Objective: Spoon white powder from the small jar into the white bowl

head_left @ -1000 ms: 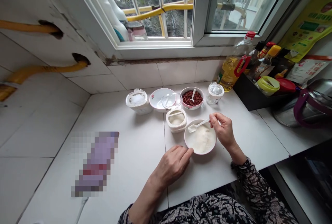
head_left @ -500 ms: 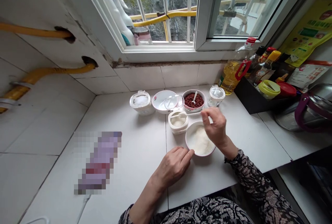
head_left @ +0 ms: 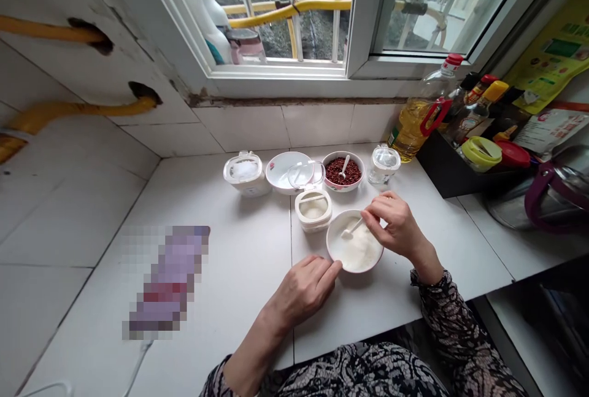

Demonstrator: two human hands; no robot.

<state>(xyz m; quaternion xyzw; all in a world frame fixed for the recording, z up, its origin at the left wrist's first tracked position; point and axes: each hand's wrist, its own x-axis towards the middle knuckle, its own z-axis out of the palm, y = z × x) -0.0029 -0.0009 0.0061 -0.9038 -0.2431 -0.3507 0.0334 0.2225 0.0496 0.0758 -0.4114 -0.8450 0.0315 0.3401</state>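
Note:
My right hand (head_left: 393,225) pinches the handle of a small white spoon (head_left: 353,229), its scoop end over the white bowl (head_left: 330,251). Pale, fine powder (head_left: 361,253) lies heaped in that bowl. My left hand (head_left: 309,289) grips the bowl's near left rim between thumb and fingers. Just behind the bowl stands a cream-coloured jar (head_left: 313,224) with its clear lid raised, holding more pale contents. Farther back, a bowl of small dark red beans or grains (head_left: 341,172) has another white spoon (head_left: 345,165) standing in it.
A lidded jar of white contents (head_left: 246,177), a white flower-patterned bowl (head_left: 278,175) and a clear lidded jar (head_left: 384,167) line the back. An oil bottle (head_left: 409,130) stands by a black condiment box (head_left: 439,170). A blurred purplish object (head_left: 172,277) with a cable lies left.
My right hand has brought the spoon from the open jar across to over the bowl of powder. The left hand keeps its place at the rim. The view has shifted slightly.

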